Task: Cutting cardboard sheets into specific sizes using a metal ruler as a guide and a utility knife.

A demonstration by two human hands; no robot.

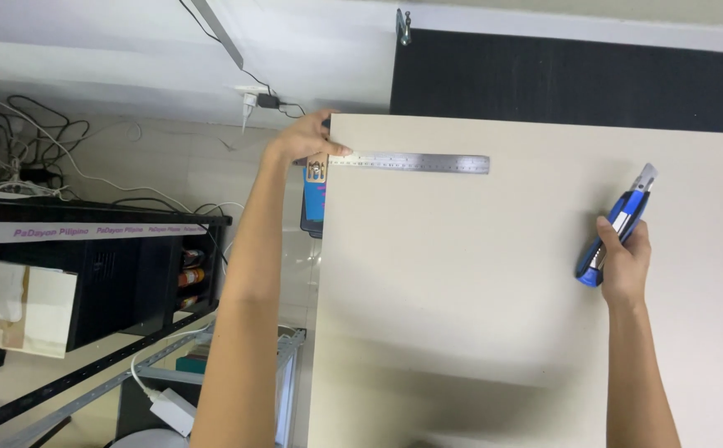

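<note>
On the black table point(560, 79) lies a big pale board point(477, 282), which fills most of your view and overhangs the table's left side above the floor. Near the board's far edge a steel ruler point(411, 163) rests flat, its long axis running left to right, parallel to that edge. It starts at the far left corner and stops well short of the middle. Your left hand point(307, 141) sits at that corner, fingers point(336, 151) pressed down on the ruler's left end and thumb side wrapped over the board's edge, so that hand is closed on ruler and board together. Just below it a small blue object hangs beside the board's left edge; you cannot tell what it is. Your right hand point(624, 265) lies well apart from the ruler, on the board's right part, fingers wrapped tight round a blue knife point(618, 228). The knife's axis tilts up and to the right, its tip pointing away from you. The ruler's free right end lies up and to the left of the knife, with bare board between them, so the left hand is the nearer one to the ruler by far
</note>
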